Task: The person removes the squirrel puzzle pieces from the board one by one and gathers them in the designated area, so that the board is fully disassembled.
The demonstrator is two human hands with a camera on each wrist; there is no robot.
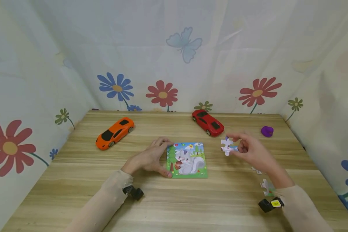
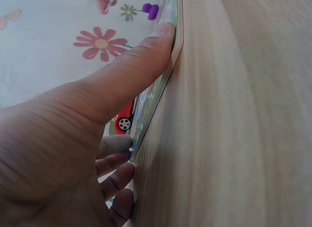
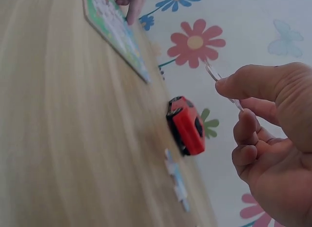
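A jigsaw puzzle (image 1: 188, 161) with a grey squirrel picture lies on the table in the head view. My left hand (image 1: 153, 158) rests at its left side, thumb by the near corner and fingertips by the far one. In the left wrist view the thumb (image 2: 141, 56) lies almost straight over the puzzle's edge. My right hand (image 1: 250, 151) pinches a whitish jigsaw piece (image 1: 227, 146) between thumb and fingertips, right of the puzzle and above the table. The right wrist view shows that piece (image 3: 212, 71) nearly edge-on, partly hidden by the thumb.
Loose jigsaw pieces (image 1: 268, 188) lie beneath my right wrist. Another piece (image 3: 176, 180) lies near the red toy car (image 1: 207, 123) in the right wrist view. An orange toy car (image 1: 115, 133) stands back left; a small purple object (image 1: 267, 131) lies back right. Flowered cloth hangs behind.
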